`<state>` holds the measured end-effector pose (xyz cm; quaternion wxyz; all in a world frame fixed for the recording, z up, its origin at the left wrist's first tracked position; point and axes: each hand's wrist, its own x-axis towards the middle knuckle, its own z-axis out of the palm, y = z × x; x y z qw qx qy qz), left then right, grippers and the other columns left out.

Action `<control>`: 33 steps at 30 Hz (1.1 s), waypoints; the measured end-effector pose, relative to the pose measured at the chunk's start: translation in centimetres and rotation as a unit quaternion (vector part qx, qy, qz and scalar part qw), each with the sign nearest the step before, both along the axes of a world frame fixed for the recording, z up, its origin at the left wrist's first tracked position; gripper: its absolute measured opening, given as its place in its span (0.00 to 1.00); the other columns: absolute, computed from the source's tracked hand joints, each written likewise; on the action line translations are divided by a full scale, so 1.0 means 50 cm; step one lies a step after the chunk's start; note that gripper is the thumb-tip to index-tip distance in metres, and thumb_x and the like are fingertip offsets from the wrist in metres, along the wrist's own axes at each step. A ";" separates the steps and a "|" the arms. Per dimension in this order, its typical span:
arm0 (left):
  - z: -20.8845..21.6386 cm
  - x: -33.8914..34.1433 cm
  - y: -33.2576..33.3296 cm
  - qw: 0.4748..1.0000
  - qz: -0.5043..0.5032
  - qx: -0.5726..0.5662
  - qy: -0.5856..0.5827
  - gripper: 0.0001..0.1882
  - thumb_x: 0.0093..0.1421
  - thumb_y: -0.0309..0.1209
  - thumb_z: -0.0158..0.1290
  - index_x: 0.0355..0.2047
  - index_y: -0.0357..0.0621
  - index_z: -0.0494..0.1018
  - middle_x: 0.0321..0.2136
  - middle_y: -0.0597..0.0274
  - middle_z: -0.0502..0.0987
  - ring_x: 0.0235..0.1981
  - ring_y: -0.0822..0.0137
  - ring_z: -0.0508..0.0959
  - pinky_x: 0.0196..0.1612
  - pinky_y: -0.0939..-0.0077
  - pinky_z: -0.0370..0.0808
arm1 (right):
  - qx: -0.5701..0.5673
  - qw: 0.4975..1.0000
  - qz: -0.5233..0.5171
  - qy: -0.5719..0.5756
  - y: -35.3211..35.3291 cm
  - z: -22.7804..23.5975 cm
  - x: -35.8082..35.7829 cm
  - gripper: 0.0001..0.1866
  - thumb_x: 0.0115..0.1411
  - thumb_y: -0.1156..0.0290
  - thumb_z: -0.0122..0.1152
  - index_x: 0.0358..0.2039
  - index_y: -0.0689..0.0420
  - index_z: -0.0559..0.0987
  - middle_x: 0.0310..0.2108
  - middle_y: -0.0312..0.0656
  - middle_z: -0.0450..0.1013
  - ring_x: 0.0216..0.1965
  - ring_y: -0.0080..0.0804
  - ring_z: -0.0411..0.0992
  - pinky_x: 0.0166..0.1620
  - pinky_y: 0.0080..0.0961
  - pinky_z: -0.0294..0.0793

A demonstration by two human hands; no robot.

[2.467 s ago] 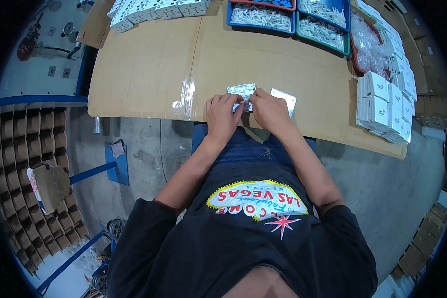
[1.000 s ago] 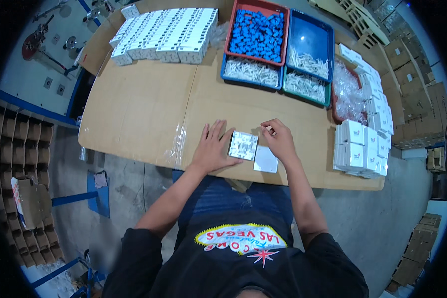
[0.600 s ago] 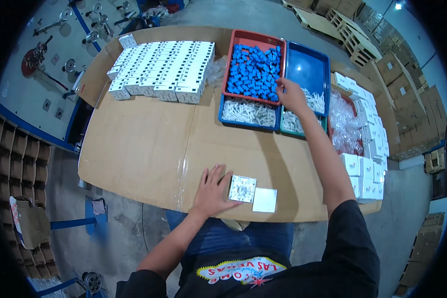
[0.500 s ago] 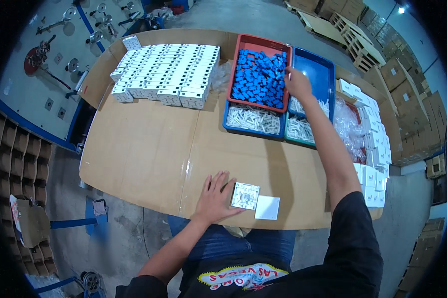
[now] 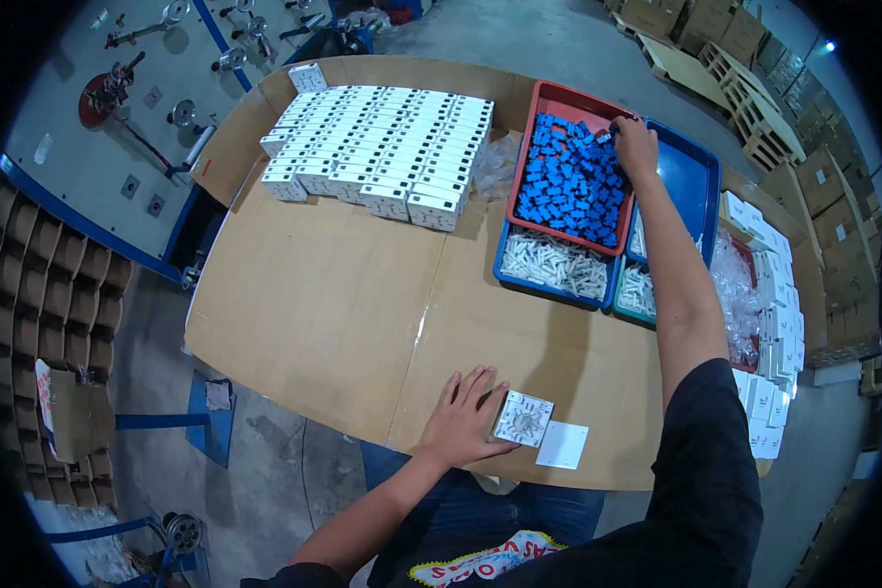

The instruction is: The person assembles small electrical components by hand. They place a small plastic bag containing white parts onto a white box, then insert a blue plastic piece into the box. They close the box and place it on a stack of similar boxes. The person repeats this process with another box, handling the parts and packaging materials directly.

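Observation:
My left hand (image 5: 464, 423) lies on the cardboard with its fingers spread, thumb and forefinger against a square white box-shaped unit (image 5: 524, 418) whose moulded inside faces up. A flat white square plate (image 5: 563, 445) lies at the unit's lower right. Far off, my right hand (image 5: 636, 149) reaches over the right rim of a red tray (image 5: 519, 186) heaped with small blue plastic pieces (image 5: 570, 186). Its fingers are bent together at the upper right of the heap; what they hold, if anything, is hidden.
Under the red tray sit a blue tray (image 5: 505, 277) and a green tray (image 5: 620, 306) with white slim parts. A deeper blue tray (image 5: 691, 176) stands to the right. Rows of white units (image 5: 377, 147) fill the back left; stacked white boxes (image 5: 776, 323) and clear plastic bags (image 5: 733, 284) lie right.
The view has shifted, so the table appears further right and lower. My right hand has moved inward over the blue pieces from the red tray's right rim. My left hand stays beside the unit.

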<state>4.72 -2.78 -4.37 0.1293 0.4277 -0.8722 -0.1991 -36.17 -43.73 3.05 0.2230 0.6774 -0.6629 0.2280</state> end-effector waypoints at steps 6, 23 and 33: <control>0.004 -0.009 0.002 1.000 -0.011 -0.001 0.012 0.52 0.51 0.69 0.59 0.67 0.46 0.65 0.68 0.47 0.60 0.73 0.50 0.55 0.73 0.42 0.47 | 0.009 0.826 0.203 -0.526 0.104 0.051 0.015 0.21 0.63 0.75 0.65 0.57 0.61 0.77 0.44 0.46 0.81 0.40 0.31 0.82 0.41 0.25 0.79; -0.005 -0.015 0.019 0.999 -0.007 -0.021 0.023 0.55 0.48 0.67 0.62 0.71 0.51 0.61 0.69 0.46 0.59 0.73 0.50 0.55 0.74 0.43 0.45 | 0.056 0.483 0.334 -0.808 0.778 0.188 0.299 0.23 0.65 0.79 0.63 0.61 0.63 0.74 0.45 0.41 0.79 0.47 0.38 0.81 0.49 0.29 0.83; -0.022 -0.014 0.022 0.999 -0.007 -0.041 0.033 0.50 0.47 0.63 0.65 0.65 0.49 0.68 0.68 0.46 0.61 0.72 0.49 0.57 0.73 0.42 0.48 | 0.086 0.485 0.293 -0.820 0.866 0.147 0.293 0.21 0.68 0.76 0.62 0.60 0.64 0.75 0.45 0.44 0.79 0.45 0.36 0.81 0.48 0.29 0.83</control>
